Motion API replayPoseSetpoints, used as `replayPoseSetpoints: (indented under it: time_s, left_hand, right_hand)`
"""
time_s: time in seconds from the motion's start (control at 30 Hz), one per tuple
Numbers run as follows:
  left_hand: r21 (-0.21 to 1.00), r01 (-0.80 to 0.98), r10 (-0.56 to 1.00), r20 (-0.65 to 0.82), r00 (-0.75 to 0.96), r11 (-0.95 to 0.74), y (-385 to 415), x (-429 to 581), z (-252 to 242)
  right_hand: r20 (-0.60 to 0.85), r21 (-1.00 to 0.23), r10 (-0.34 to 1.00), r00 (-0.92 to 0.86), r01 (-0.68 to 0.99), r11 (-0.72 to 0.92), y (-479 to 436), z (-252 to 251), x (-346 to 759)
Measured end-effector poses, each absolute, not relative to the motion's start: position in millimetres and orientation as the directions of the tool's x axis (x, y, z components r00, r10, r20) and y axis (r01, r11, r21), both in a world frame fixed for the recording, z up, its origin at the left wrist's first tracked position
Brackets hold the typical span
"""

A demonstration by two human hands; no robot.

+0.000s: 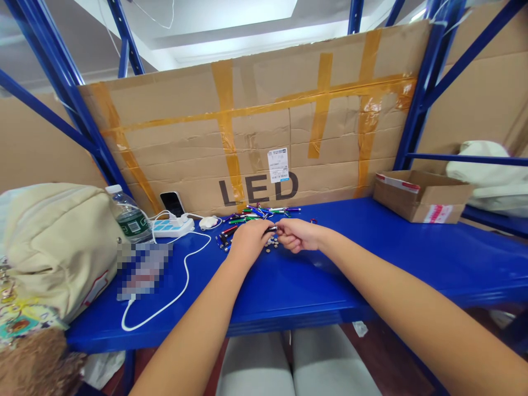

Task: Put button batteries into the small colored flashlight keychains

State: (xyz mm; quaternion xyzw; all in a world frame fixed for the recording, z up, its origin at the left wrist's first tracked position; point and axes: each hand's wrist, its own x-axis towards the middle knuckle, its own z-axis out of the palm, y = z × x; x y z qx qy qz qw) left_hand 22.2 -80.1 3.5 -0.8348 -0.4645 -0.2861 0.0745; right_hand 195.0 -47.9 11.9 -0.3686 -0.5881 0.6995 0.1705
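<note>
Pinching slim dark cylinder (273, 228), L hand (249, 240) & R hand (297, 235) grips clenched on it.

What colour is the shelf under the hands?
The flat metal shelf surface is blue; head view.

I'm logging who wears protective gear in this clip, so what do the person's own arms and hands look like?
The left arm and right arm are bare along all that shows, with no sleeves in view. The left hand and right hand are ungloved. No watch, bracelet or ring can be seen, though the fingers are small in the picture.
</note>
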Motion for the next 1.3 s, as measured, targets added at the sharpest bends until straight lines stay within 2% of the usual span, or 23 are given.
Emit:
replayPoseSetpoints:
  time_s: [0.1, 0.23, 0.37, 0.43, 0.53, 0.63, 0.73, 0.8, 0.87, 0.93, 1.0, 1.1, 1.3]
  left_hand:
    - [0.078, 0.830, 0.716, 0.556, 0.423, -0.552, -83.1, 23.1, 6.0]
    - [0.011, 0.840, 0.711, 0.540, 0.451, -0.542, -85.6, 25.0, 7.0]
    - [-0.115, 0.822, 0.650, 0.556, 0.519, -0.558, -85.8, 27.0, 5.5]
    - [-0.118, 0.816, 0.635, 0.569, 0.523, -0.566, -84.5, 27.0, 4.1]
    - [0.003, 0.795, 0.633, 0.606, 0.482, -0.607, -81.5, 25.9, 1.5]
    - [0.223, 0.721, 0.646, 0.660, 0.384, -0.656, -79.5, 25.3, -0.2]
    - [0.449, 0.649, 0.715, 0.665, 0.217, -0.614, -78.5, 26.3, -0.6]
    - [0.613, 0.578, 0.794, 0.598, 0.105, -0.539, -77.5, 26.8, -0.9]
    - [0.779, 0.446, 0.880, 0.473, 0.043, -0.440, -76.3, 26.6, -1.5]
    - [0.907, 0.277, 0.947, 0.317, 0.047, -0.317, -75.8, 25.5, -2.0]
    - [0.974, 0.124, 0.979, 0.182, 0.087, -0.192, -76.4, 23.6, -1.7]
    - [0.998, -0.029, 0.981, 0.065, 0.183, -0.061, -78.2, 19.6, 0.6]
    - [0.992, -0.088, 0.939, -0.057, 0.339, 0.092, -78.9, 12.7, 5.6]
  right_hand:
    - [-0.381, -0.912, 0.604, -0.700, 0.175, -0.372, -48.8, 16.3, 194.4]
    - [-0.414, -0.887, 0.548, -0.727, 0.188, -0.421, -47.9, 19.4, 196.6]
    - [-0.434, -0.869, 0.539, -0.723, 0.178, -0.461, -44.7, 18.6, 198.8]
    - [-0.423, -0.871, 0.558, -0.714, 0.152, -0.466, -43.6, 17.5, 198.3]
    - [-0.387, -0.889, 0.595, -0.704, 0.115, -0.442, -44.1, 16.9, 196.4]
    - [-0.335, -0.912, 0.634, -0.697, 0.072, -0.403, -47.2, 17.4, 194.2]
    - [-0.247, -0.947, 0.690, -0.681, 0.019, -0.321, -51.5, 16.2, 189.9]
    - [-0.142, -0.983, 0.749, -0.647, 0.002, -0.185, -53.7, 13.0, 185.5]
    - [0.036, -0.998, 0.821, -0.570, 0.018, 0.057, -55.1, 8.4, 181.1]
    - [0.225, -0.947, 0.844, -0.487, 0.096, 0.308, -55.7, 3.9, 178.6]
    - [0.342, -0.861, 0.819, -0.460, 0.196, 0.470, -55.8, 1.0, 178.8]
    - [0.421, -0.740, 0.760, -0.495, 0.297, 0.603, -56.4, 0.8, 182.5]
    - [0.506, -0.442, 0.654, -0.562, 0.482, 0.756, -61.5, 8.8, 190.0]
